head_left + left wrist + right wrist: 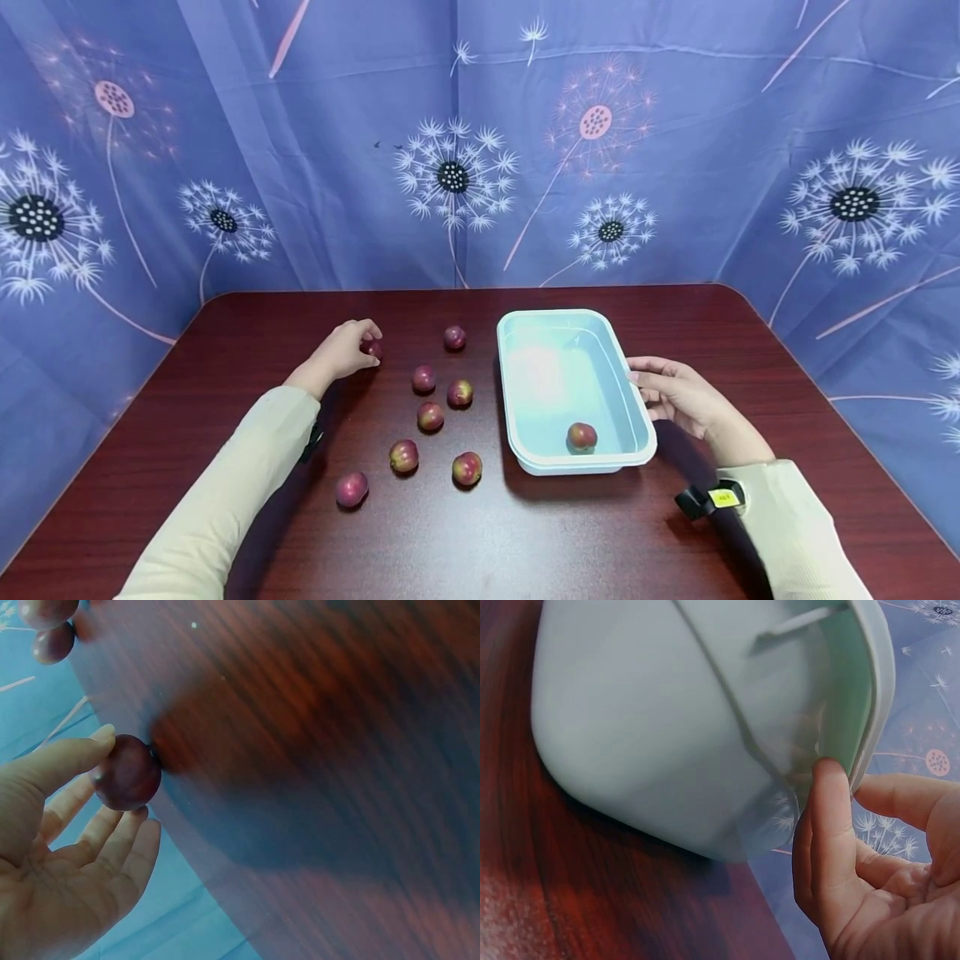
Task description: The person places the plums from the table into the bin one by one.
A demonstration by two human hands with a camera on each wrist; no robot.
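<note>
Plum count: we see nine, made up of one held plum (372, 349), seven loose plums (431, 417) and one tub plum (582, 437).
Other counts: two pale sleeves (243, 475), two hands, one tub (517, 417), one counter (480, 550).
Left grip (341, 354): closed to the width of the held plum, which we see pinched between thumb and fingers, the lower fingers loosely bent.
Held plum: dark red, nearer the counter's far left corner than any loose one.
Loose plums: red, some with yellow-green patches, scattered between left arm and tub; we find one closest to the far edge, another farthest from it.
Tub: pale blue, rectangular, right of the counter's middle, well apart from its right edge.
Tub plum: on the tub's floor, at the near end.
Right grip (678, 396): partly closed, thumb and bent fingers holding the rim of the tub's right side.
Right wrist: we note a dark strap (693, 502) with a yellow label (723, 498).
</note>
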